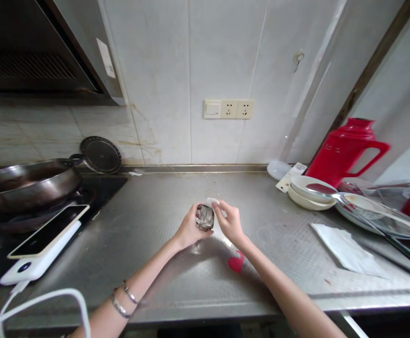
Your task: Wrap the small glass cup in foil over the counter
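Note:
My left hand (pixel 189 228) is wrapped round a small clear glass container (pixel 205 217) with dark and pale patches showing in it, just above the steel counter (pixel 155 272). My right hand (pixel 230 223) is closed in a pinch at the container's upper right. Between its fingertips is a thin whitish, tissue-like piece (pixel 212 201), partly hidden by the fingers. Whether this piece touches the glass, I cannot tell. A red scrap (pixel 236 261) lies on the counter below my right wrist.
At left, a phone (pixel 52 231) and a white power bank (pixel 43 256) with a cable lie by a steel pan (pixel 32 185) on the cooktop. At right are a red thermos flask (pixel 345 152), stacked bowls (pixel 310 202), a plate (pixel 353 218) and a folded white tissue (pixel 347 249).

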Demonstrator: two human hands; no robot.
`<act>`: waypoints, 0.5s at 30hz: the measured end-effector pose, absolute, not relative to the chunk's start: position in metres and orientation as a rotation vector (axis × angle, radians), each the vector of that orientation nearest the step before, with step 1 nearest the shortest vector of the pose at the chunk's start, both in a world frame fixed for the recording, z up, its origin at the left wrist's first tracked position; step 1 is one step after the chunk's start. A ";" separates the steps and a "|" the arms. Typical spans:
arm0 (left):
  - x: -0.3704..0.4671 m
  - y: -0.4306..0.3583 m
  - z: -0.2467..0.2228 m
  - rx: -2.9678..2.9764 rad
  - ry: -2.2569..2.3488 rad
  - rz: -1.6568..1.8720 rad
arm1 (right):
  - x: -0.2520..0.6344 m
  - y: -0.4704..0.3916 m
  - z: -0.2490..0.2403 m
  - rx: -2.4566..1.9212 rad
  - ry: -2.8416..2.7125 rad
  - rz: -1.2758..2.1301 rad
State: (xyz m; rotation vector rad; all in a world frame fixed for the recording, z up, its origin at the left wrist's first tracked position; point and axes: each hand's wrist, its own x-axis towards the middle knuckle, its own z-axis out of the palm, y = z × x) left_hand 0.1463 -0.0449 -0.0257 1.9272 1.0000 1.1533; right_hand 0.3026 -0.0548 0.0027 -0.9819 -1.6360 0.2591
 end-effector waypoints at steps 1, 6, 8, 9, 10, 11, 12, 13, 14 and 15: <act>0.147 -0.046 -0.026 1.943 0.977 1.153 | 0.302 -0.056 0.002 -0.945 -1.722 0.234; 0.146 -0.045 -0.028 2.033 0.990 1.102 | 0.300 -0.060 0.002 -0.825 -1.962 0.094; 0.146 -0.045 -0.028 2.047 1.014 1.089 | 0.301 -0.060 0.003 -0.786 -2.007 0.044; 0.146 -0.046 -0.027 2.049 1.019 1.093 | 0.301 -0.060 0.004 -0.773 -2.021 0.020; 0.147 -0.046 -0.026 2.050 1.018 1.101 | 0.302 -0.060 0.004 -0.764 -2.028 -0.002; 0.147 -0.047 -0.025 2.053 1.014 1.113 | 0.302 -0.060 0.005 -0.756 -2.031 -0.023; 0.147 -0.048 -0.023 2.056 1.009 1.126 | 0.302 -0.060 0.006 -0.747 -2.032 -0.045; 0.147 -0.049 -0.021 2.061 1.003 1.138 | 0.302 -0.061 0.007 -0.736 -2.033 -0.066; 0.148 -0.049 -0.019 2.066 0.995 1.145 | 0.302 -0.062 0.008 -0.722 -2.035 -0.085; 0.148 -0.050 -0.018 2.071 0.987 1.148 | 0.302 -0.063 0.009 -0.708 -2.038 -0.101</act>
